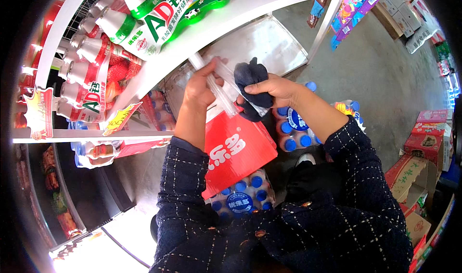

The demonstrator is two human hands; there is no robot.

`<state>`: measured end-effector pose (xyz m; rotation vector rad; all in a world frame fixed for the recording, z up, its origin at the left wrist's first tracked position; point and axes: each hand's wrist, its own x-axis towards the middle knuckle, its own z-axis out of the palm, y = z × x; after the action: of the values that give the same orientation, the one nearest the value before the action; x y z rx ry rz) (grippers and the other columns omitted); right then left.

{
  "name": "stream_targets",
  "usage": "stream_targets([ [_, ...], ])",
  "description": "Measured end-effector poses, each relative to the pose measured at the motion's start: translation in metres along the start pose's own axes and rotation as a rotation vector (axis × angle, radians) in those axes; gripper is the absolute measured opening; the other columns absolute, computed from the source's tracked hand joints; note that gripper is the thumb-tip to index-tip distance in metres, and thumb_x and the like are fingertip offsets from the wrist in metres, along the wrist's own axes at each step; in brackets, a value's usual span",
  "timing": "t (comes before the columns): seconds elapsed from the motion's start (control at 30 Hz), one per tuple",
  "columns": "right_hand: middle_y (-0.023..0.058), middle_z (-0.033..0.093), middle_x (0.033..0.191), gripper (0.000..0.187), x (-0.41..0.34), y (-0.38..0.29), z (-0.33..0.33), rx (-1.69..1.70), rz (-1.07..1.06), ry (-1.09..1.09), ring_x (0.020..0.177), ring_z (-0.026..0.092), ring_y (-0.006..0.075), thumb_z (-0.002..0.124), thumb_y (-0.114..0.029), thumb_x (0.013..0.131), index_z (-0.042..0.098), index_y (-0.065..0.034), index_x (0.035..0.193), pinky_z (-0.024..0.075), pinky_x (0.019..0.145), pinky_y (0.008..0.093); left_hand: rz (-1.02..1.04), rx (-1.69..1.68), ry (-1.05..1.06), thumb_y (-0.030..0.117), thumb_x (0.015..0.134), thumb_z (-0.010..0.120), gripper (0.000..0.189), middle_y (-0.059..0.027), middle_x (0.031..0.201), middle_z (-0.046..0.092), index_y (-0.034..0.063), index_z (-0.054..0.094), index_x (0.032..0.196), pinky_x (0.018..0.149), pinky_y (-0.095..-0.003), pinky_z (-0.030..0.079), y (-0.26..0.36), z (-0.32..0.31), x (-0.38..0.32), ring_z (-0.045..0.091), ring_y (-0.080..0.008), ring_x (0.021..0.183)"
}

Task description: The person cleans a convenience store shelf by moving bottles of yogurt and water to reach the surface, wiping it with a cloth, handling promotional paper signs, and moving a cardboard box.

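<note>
My left hand (199, 87) grips a long, clear plastic strip (221, 95), which slants down to the right. My right hand (282, 89) clutches a bunched dark cloth (252, 76). Another clear strip (226, 72) runs from the left fingers towards the cloth, and its lower end shows beneath the cloth; whether the cloth wraps fully around it is hidden. Both hands are in front of the white shelf edge (249, 17). Below them lies a red printed carton (240, 143).
Shrink-wrapped bottle packs with blue caps (240, 200) stand on the floor, with another pack (296, 128) to the right. Green-wrapped drinks (158, 24) and strawberry-printed drinks (97, 78) fill the shelf at left. Snack packets (355, 13) hang at a post. Cardboard boxes (415, 172) line the right side.
</note>
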<state>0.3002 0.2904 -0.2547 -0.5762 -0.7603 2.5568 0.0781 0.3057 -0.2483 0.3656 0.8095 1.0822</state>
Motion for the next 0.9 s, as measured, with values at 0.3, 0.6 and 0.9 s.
stream_targets([
  [0.3, 0.0125, 0.062, 0.088, 0.033, -0.009, -0.004, -0.014, -0.17, 0.052, 0.079, 0.083, 0.062, 0.022, 0.069, -0.007, 0.077, 0.054, -0.0003, 0.106, 0.0517, 0.077, 0.0372, 0.194, -0.034, 0.122, 0.014, 0.088, 0.059, 0.017, -0.0106, 0.094, 0.062, 0.0069, 0.055, 0.103, 0.053, -0.0288, 0.045, 0.009, -0.036, 0.009, 0.05, -0.0154, 0.06],
  [0.6, 0.0053, 0.059, 0.089, 0.028, -0.033, -0.01, -0.063, -0.454, 0.011, 0.428, 0.076, 0.058, 0.0168, 0.065, -0.015, 0.08, 0.057, -0.0037, 0.105, 0.0494, 0.066, 0.0315, 0.043, -0.296, -0.017, 0.013, 0.089, 0.05, 0.021, -0.0122, 0.106, 0.054, 0.0052, 0.052, 0.109, 0.102, -0.0587, 0.032, 0.022, -0.04, -0.023, 0.048, -0.0332, 0.113],
  [0.9, 0.0118, 0.058, 0.111, 0.045, -0.016, -0.027, -0.002, -0.97, -0.549, 0.566, 0.094, 0.057, 0.0169, 0.055, -0.024, 0.09, 0.044, 0.0004, 0.126, 0.0457, 0.081, 0.0285, 0.005, -0.519, -0.023, 0.005, 0.082, 0.045, 0.04, -0.0147, 0.124, 0.047, 0.0043, 0.04, 0.122, 0.106, -0.0641, 0.018, 0.003, -0.023, -0.025, 0.037, -0.0374, 0.126],
])
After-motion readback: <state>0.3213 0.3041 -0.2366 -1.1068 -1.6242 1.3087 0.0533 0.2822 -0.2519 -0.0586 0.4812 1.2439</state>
